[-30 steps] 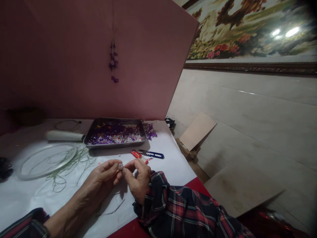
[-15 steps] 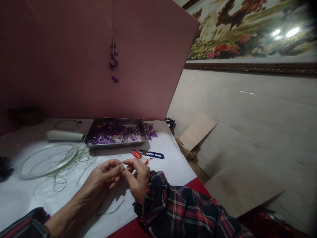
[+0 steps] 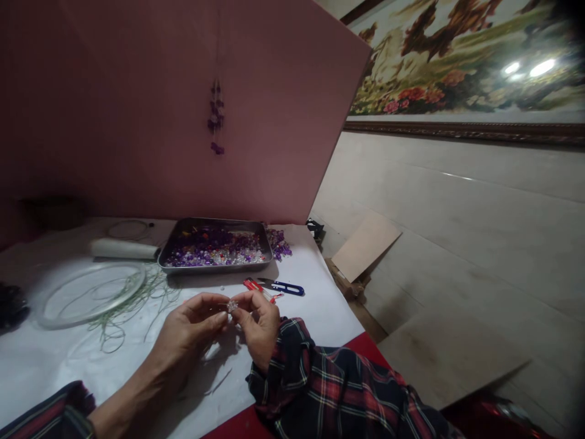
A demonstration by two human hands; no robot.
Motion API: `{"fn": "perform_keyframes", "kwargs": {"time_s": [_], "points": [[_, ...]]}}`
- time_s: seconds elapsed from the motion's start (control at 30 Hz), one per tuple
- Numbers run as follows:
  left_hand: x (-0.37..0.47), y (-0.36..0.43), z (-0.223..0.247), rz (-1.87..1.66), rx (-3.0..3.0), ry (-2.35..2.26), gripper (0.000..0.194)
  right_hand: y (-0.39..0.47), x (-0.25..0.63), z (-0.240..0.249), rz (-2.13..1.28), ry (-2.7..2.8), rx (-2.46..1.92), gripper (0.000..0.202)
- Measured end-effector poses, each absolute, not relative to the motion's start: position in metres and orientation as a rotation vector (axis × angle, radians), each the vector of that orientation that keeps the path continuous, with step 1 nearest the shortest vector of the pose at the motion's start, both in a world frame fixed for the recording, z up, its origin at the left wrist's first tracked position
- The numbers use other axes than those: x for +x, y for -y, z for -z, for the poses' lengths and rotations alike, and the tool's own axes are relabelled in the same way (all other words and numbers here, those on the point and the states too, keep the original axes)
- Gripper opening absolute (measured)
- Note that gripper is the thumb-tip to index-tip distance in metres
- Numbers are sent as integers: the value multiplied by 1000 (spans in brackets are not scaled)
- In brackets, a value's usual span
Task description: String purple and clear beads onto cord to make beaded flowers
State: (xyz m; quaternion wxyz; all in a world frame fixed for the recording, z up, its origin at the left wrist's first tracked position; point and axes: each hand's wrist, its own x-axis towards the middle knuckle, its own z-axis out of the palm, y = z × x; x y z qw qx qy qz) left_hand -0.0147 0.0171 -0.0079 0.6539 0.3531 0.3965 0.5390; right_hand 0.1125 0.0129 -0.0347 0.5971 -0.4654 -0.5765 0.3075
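Between the fingertips of both hands is a small cluster of clear beads [image 3: 233, 306], held just above the white table cover [image 3: 315, 317]. My right hand [image 3: 259, 324] pinches it from the right, thumb and index finger closed on its edge. On the other side my left hand [image 3: 194, 323] is pinched, and a thin thread seems to run from its fingers to the beads. Its lower fingers curl out of sight beneath. Just beyond the right fingers lie a red-handled cutter [image 3: 253, 285] and dark blue thread snips [image 3: 286, 287].
A dark metal tray [image 3: 214, 269] holds purple, clear and red beads, with more purple beads [image 3: 280, 242] beside it. To the left lie a translucent ring [image 3: 50, 323], tangled green cord [image 3: 112, 323] and a pale roll [image 3: 123, 249]. A purple beaded strand [image 3: 216, 116] hangs on the pink panel.
The bead cluster has turned and shows more openly between the fingertips. My left fingers have shifted slightly, and the whole view has moved a little.
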Motion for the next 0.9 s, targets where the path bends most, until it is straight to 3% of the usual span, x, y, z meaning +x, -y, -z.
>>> {"fn": "perform_keyframes", "kwargs": {"time_s": [0.9], "points": [[-22, -15, 9, -1275, 1005, -868, 12, -26, 119, 31, -1341, 1215, -677, 35]]}}
